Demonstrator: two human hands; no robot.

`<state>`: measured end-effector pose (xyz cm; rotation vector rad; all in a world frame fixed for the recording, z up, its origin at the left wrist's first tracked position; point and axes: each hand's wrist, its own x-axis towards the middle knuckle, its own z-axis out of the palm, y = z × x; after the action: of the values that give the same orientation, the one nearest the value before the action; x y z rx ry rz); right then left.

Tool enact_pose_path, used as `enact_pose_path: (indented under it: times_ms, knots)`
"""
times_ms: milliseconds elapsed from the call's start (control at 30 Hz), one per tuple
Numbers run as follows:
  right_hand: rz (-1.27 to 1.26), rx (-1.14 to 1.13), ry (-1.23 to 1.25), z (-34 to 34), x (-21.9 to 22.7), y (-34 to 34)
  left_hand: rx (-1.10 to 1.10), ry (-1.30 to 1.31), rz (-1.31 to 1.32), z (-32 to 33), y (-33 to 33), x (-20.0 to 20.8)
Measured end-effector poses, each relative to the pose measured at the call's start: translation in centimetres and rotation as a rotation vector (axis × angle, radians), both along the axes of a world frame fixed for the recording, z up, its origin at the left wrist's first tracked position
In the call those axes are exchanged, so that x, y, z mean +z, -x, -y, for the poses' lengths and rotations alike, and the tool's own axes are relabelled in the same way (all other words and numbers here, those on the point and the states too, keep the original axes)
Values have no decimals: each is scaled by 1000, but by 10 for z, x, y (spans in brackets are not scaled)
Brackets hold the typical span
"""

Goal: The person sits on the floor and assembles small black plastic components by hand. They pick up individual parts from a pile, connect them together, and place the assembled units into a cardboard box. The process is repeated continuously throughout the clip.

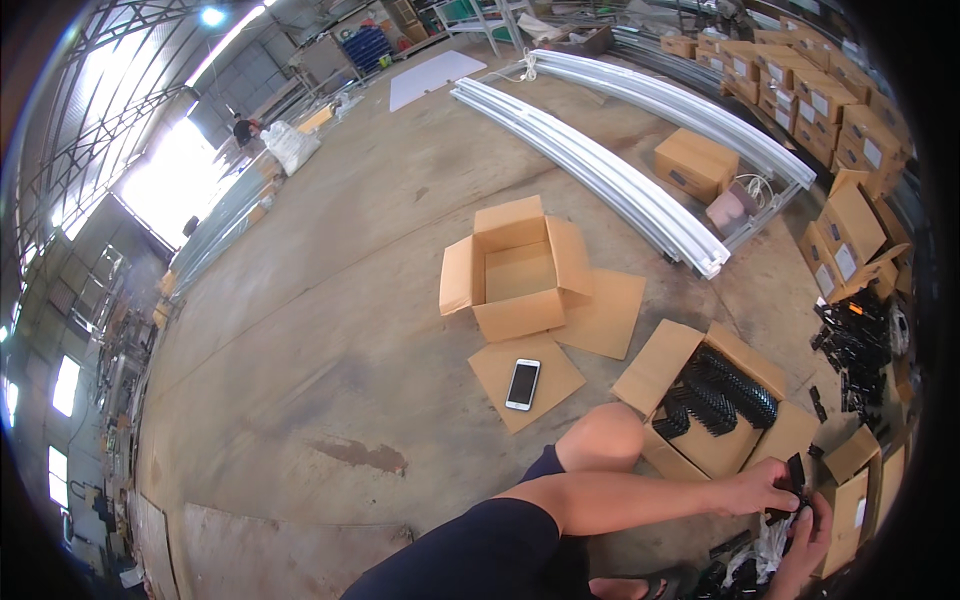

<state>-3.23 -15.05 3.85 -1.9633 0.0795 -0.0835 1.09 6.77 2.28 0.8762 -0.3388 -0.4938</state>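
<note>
At the lower right, my left hand (pixel 752 490) is closed on a small black part (pixel 797 472) whose exact kind I cannot make out. My right hand (pixel 812 538) meets it from below, its fingers curled against the same piece. Beneath them lies a crumpled clear plastic bag (pixel 768 545) among more black pieces. Just left of and beyond my hands stands an open cardboard box (pixel 712 455) partly filled with rows of similar black parts (pixel 722 395).
An open, empty carton (pixel 517 315) stands ahead, beside flat cardboard sheets (pixel 610 315). A white phone (pixel 522 384) rests on one sheet. Long white metal profiles (pixel 600 175) lie farther off. Stacked cartons (pixel 800 85) and a black heap of parts (pixel 855 345) line the right.
</note>
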Motion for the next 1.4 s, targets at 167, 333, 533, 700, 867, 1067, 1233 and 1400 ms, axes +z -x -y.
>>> enact_pose_path:
  times_ms: [167,333,533,700,867,1067,1233,1400]
  knots:
    - [42,-74,158,9,28,-8,30,-70,34,1,-17,4]
    - [-105,-200,146,31,-10,-46,260,-29,-318,-21,-35,-11]
    - [-605,-233,411,117,-200,1,231,-257,-258,-6,-17,-4]
    - [-717,-354,638,90,-306,51,304,-802,345,-18,-17,-5]
    - [-720,-442,694,53,-324,42,304,-1071,600,-19,-19,-9]
    - [-738,-455,876,52,-346,22,127,-1202,569,-8,-23,-7]
    - [-777,-549,695,51,-340,13,-106,-1222,233,-1,-22,-22]
    - [-825,-778,369,39,-306,11,-169,-811,-28,3,-20,-32]
